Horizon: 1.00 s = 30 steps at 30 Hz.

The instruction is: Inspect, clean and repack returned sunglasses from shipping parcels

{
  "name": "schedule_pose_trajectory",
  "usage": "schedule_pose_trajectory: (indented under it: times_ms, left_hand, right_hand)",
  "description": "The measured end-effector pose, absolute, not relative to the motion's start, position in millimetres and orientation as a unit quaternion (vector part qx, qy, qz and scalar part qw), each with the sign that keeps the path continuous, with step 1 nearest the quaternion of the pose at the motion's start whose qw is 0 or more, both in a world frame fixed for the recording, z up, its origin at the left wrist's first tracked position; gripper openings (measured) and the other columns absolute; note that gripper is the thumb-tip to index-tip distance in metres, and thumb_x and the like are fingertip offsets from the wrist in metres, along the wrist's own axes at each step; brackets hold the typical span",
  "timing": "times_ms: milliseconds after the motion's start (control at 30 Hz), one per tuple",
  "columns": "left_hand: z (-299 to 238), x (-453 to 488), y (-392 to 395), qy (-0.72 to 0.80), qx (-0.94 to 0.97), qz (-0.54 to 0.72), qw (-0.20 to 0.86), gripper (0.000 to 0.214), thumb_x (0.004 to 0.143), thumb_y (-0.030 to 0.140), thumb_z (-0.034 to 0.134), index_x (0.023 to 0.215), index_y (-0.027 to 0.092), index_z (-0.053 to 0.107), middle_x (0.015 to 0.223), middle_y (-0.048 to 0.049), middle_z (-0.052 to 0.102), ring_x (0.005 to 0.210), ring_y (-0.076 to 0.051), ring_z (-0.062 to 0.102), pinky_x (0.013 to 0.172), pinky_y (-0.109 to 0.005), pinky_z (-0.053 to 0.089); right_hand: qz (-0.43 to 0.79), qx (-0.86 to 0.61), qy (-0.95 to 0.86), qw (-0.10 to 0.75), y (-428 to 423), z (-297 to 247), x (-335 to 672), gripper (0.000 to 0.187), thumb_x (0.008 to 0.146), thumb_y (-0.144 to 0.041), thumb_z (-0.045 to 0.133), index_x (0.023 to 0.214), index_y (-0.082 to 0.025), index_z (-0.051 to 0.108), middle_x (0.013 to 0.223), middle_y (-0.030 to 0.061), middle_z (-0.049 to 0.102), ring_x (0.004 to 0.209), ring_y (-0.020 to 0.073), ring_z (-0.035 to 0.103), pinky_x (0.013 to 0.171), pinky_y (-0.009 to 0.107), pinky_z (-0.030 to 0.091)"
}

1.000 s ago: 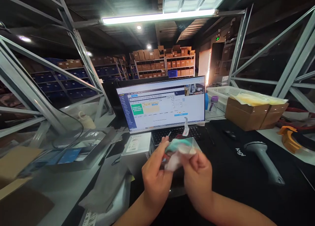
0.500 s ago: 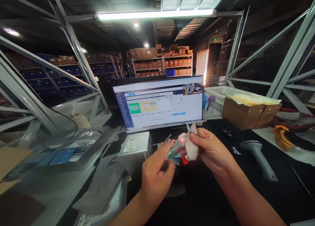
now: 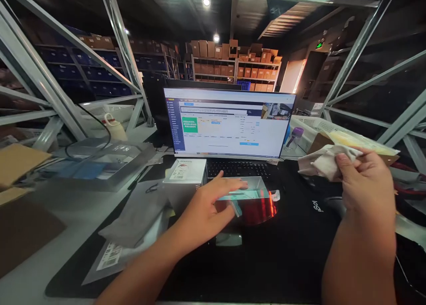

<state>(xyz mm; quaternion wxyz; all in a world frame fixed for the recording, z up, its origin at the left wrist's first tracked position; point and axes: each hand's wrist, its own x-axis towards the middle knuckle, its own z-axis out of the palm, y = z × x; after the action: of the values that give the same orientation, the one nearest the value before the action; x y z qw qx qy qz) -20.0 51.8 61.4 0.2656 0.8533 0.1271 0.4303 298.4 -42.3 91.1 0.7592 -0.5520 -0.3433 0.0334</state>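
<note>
My left hand (image 3: pixel 213 203) reaches forward over the black desk mat (image 3: pixel 282 260), its fingers pinching the teal frame of a pair of red-lensed glasses (image 3: pixel 253 205) that sit in a clear plastic box (image 3: pixel 248 185) in front of the keyboard (image 3: pixel 238 168). My right hand (image 3: pixel 368 181) is raised at the right, fingers closed on a crumpled white cloth (image 3: pixel 319 161), well apart from the glasses.
A lit monitor (image 3: pixel 229 123) stands behind the keyboard. A small white box (image 3: pixel 184 171) lies left of it, grey plastic bags (image 3: pixel 133 220) at the front left, a brown carton (image 3: pixel 321 142) and white basket (image 3: pixel 313 124) at the right. Metal rack struts frame both sides.
Both hands held the glasses and cloth together before. Now the right hand has drawn the cloth away to the right, and the left hand has lowered the glasses into the clear box.
</note>
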Motion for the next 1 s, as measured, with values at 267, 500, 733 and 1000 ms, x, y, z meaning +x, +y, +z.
schedule_pose_trajectory:
  times_ms: [267, 500, 733, 1000]
  left_hand:
    - [60.2, -19.8, 50.4, 0.121, 0.889, 0.366, 0.247, 0.054, 0.08, 0.002, 0.055, 0.125, 0.029, 0.067, 0.118, -0.0004, 0.074, 0.105, -0.019, 0.071, 0.124, -0.06, 0.025]
    - [59.2, -16.4, 51.2, 0.152, 0.88, 0.422, 0.156, 0.038, 0.078, 0.005, 0.06, 0.11, 0.023, 0.07, 0.103, -0.0023, 0.077, 0.092, -0.02, 0.074, 0.123, -0.062, 0.024]
    - [59.3, -16.5, 53.1, 0.142, 0.837, 0.518, 0.108, 0.036, 0.072, 0.008, 0.068, 0.105, 0.022, 0.073, 0.102, -0.0035, 0.078, 0.094, -0.022, 0.074, 0.114, -0.057, 0.043]
    - [59.6, -18.6, 52.1, 0.124, 0.864, 0.471, 0.124, 0.031, 0.071, 0.007, 0.064, 0.097, 0.022, 0.072, 0.101, -0.0019, 0.077, 0.09, -0.019, 0.073, 0.115, -0.057, 0.041]
  right_hand:
    - [-0.238, -0.654, -0.389, 0.604, -30.1, 84.4, 238.3, 0.017, 0.087, -0.034, 0.071, 0.096, -0.02, 0.065, 0.08, 0.0044, 0.067, 0.069, 0.0204, 0.06, 0.066, 0.033, 0.042]
    - [0.107, -0.515, -0.747, 0.408, -62.2, 86.6, 172.4, 0.008, 0.092, -0.028, 0.068, 0.092, -0.028, 0.076, 0.094, 0.0028, 0.073, 0.081, 0.0204, 0.066, 0.078, 0.031, 0.051]
    - [0.248, -0.513, -0.72, 0.396, -58.1, 96.6, 204.1, 0.015, 0.091, -0.035, 0.069, 0.082, -0.023, 0.07, 0.069, 0.0008, 0.064, 0.061, 0.0153, 0.057, 0.056, 0.024, 0.045]
    - [0.329, -0.514, -0.734, 0.298, -43.9, 87.9, 206.1, 0.041, 0.084, -0.029, 0.077, 0.065, -0.021, 0.041, 0.06, -0.0034, 0.054, 0.057, 0.0121, 0.046, 0.053, 0.023, 0.036]
